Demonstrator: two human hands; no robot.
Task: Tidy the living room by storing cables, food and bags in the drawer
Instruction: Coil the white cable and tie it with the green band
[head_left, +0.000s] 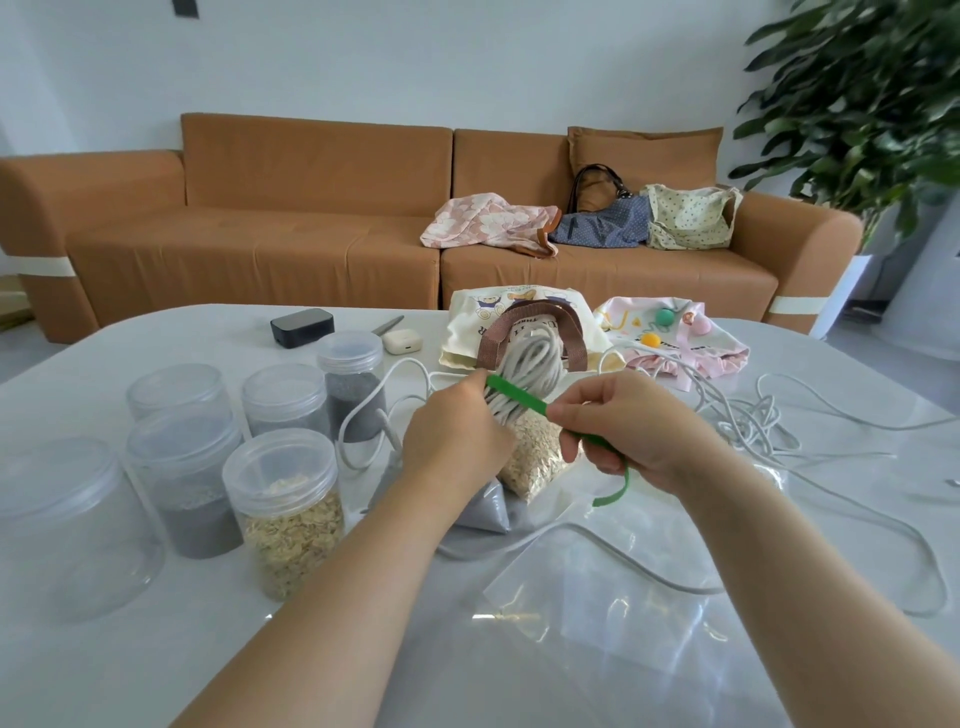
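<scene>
Two bare forearms come from the bottom edge to the centre of the frame. Left hand (457, 436) is curled round the lower end of a coiled white cable (530, 364), many grey-white loops bunched together. Right hand (618, 426) pinches a green strap (519, 399) lying across the coil. Just under them, a bag of oats (535, 460) lies on the table (156, 675).

white cable coil (525, 371) w/ green strap (515, 398) across it, oat bag (535, 460) beneath, loose cable (750, 413) tangled at right
</scene>
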